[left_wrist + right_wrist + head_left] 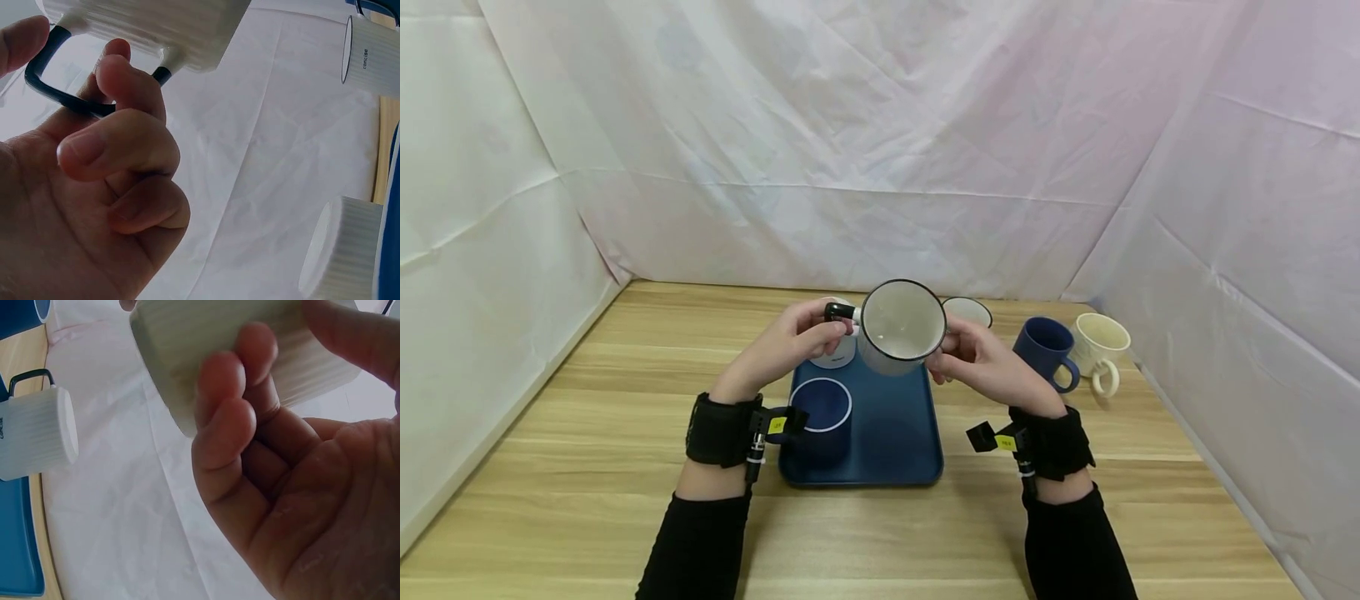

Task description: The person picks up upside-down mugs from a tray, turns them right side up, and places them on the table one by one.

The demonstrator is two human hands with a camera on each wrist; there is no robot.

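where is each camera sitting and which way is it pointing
Head: on the head, looking down at the tray; both hands and sleeves show.
Left wrist: under the left hand, looking up at its grip on the mug handle.
Right wrist: under the right hand, fingers round the mug's body.
All three share the mug.

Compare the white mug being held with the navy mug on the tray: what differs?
The white mug is pale with a dark rim; the navy mug is dark blue with a white rim. The white mug is lifted above the tray, tilted with its mouth toward the head camera; the navy mug stands upright on the tray. The left hand holds the white mug's handle and the right hand its body; the navy mug is untouched. Both look empty.
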